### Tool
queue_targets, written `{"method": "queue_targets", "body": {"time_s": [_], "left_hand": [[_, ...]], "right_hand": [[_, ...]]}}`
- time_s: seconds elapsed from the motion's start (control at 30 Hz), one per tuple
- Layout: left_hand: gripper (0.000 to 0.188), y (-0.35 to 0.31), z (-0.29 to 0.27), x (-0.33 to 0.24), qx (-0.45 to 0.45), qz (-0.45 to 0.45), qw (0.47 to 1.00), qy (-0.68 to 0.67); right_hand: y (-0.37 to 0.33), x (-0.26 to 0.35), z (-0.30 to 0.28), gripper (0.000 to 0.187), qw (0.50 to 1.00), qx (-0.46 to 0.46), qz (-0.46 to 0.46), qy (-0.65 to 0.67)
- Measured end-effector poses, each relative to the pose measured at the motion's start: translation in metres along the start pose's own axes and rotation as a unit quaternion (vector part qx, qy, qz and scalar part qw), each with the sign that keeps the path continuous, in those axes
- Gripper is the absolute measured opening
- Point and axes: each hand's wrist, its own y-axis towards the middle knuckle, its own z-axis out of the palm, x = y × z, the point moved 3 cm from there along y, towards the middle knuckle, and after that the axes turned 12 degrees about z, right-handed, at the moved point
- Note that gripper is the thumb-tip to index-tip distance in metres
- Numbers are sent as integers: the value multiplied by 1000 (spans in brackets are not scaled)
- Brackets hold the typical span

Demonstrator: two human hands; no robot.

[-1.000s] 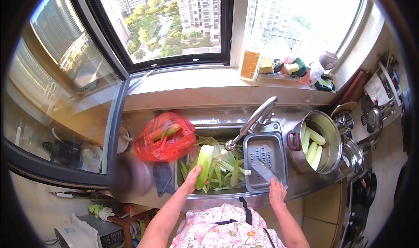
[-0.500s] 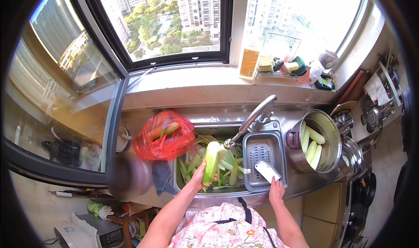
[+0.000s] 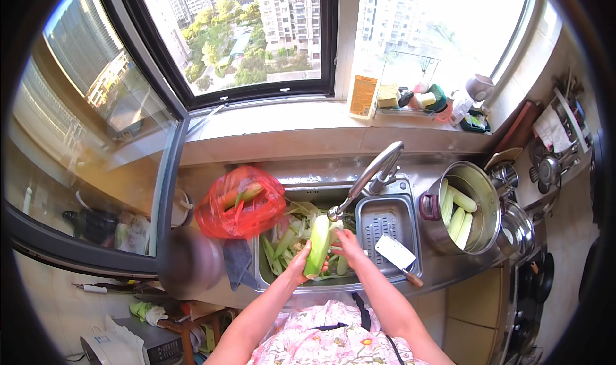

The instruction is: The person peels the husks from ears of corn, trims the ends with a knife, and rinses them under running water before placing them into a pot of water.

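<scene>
Left hand (image 3: 299,262) wraps around a green-husked ear of corn (image 3: 317,252), thumb and fingers closed on its lower part, its upper end leaning away from the body. Right hand (image 3: 350,247) is at the ear's other side, fingers curled; whether they pinch the husk cannot be told. Beneath both hands, loose husks (image 3: 280,243) litter the sink (image 3: 312,194). Just right of the right hand, a cleaver (image 3: 395,252) lies on the metal draining basket (image 3: 383,212), its brown handle (image 3: 414,279) toward the body. Farther right stands a pot (image 3: 489,217) holding pale cobs (image 3: 457,222). Ahead of the left hand and leftward sits a red plastic bag (image 3: 247,204).
</scene>
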Motion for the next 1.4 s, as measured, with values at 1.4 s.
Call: {"method": "queue_targets", "body": {"time_s": [1.4], "left_hand": [[39, 37, -32, -53, -118, 335, 934, -40]], "right_hand": [[-2, 10, 100, 76, 944, 28, -226, -240]]}}
